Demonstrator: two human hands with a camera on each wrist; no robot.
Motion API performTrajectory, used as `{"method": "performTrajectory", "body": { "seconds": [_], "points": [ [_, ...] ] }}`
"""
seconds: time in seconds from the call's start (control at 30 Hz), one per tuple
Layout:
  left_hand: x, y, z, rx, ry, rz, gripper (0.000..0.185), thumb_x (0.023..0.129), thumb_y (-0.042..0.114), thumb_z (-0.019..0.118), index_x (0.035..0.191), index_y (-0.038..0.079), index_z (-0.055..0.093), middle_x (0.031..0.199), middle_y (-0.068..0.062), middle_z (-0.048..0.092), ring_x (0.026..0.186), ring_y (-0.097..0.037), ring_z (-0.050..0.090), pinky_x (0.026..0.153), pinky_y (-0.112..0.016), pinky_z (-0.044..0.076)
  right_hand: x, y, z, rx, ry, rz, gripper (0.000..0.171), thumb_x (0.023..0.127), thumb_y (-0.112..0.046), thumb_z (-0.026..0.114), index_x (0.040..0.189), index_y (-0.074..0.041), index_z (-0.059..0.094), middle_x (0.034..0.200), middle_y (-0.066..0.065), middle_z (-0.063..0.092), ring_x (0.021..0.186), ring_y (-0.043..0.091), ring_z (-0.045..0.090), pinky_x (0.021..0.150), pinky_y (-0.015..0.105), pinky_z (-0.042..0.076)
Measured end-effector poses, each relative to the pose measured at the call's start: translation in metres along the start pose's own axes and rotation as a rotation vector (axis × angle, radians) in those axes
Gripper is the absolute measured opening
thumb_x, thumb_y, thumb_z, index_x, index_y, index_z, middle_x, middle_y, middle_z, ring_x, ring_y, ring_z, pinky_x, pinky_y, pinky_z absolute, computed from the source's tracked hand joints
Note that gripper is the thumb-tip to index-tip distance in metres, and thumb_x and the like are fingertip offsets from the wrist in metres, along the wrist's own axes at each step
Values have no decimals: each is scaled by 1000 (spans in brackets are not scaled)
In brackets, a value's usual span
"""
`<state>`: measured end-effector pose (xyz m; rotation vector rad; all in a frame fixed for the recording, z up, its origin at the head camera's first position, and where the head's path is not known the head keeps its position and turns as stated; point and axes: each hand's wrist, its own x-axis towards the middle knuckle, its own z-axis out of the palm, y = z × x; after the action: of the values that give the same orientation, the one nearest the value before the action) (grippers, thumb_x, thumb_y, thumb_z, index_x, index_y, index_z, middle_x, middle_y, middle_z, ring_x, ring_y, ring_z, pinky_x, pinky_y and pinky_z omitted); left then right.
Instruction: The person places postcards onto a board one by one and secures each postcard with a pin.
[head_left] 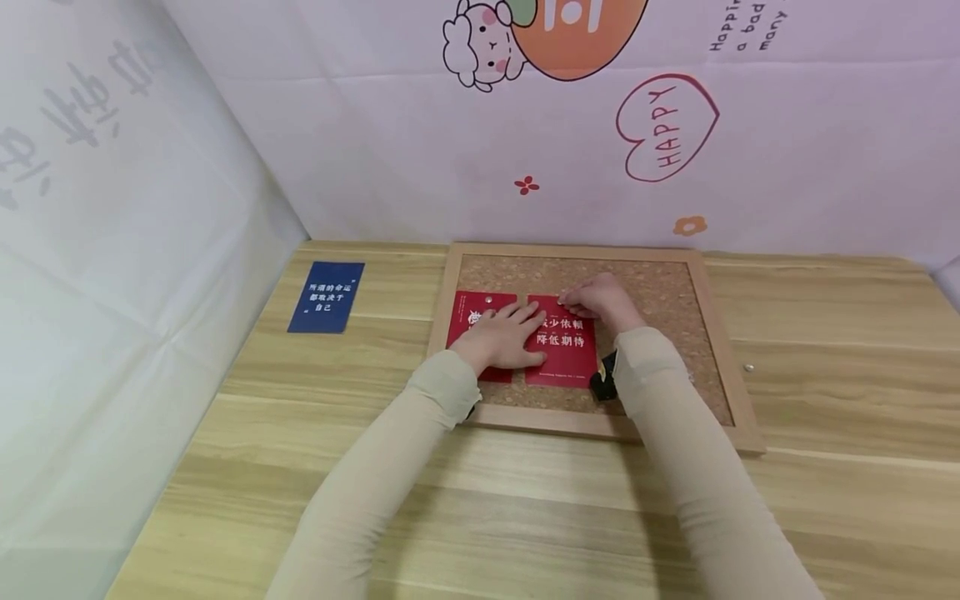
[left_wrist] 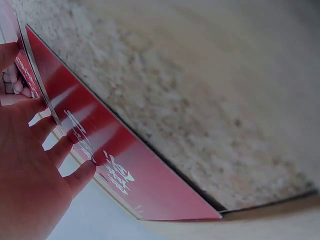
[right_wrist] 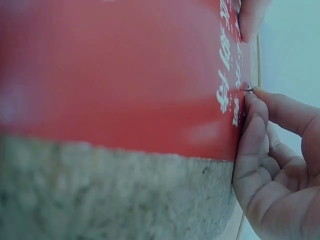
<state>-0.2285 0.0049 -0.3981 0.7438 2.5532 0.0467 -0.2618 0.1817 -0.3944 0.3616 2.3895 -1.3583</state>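
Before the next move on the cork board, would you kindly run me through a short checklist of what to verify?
1. Left hand lies flat across both red cards, steadying them: ok.
2. Right hand pinches at the top edge of the right red card: ok.
3. A pin is in that pinch: cannot tell; only a small dark tip shows at the fingertips.
4. Left red card already has a pin at its top: ok.
5. Right red card lies flat on the cork board: ok.
6. Blue card is apart on the table, off the board: ok.
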Motion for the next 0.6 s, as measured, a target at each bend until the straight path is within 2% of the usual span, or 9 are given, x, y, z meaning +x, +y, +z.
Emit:
{"method": "performTrajectory", "body": {
  "seconds": [0.3, 0.6],
  "points": [
    [0, 0, 0, -3, -3, -2, 75, 94, 53, 46, 155, 25, 11, 164, 4, 5, 152, -20, 3, 123, -48, 12, -1, -1, -2, -3, -15, 21, 35, 94, -14, 57, 122, 6, 61, 68, -8, 58, 60, 0, 55, 59, 13, 49],
    [0, 0, 0, -1, 0, 0, 75, 94, 53, 45, 155, 26, 11, 164, 4, 5, 152, -19, 3, 123, -47, 13, 0, -1, -2, 17, -16, 27, 35, 93, -12, 56, 122, 7, 59, 70, -8, 57, 61, 0, 55, 60, 13, 50]
  ]
}}
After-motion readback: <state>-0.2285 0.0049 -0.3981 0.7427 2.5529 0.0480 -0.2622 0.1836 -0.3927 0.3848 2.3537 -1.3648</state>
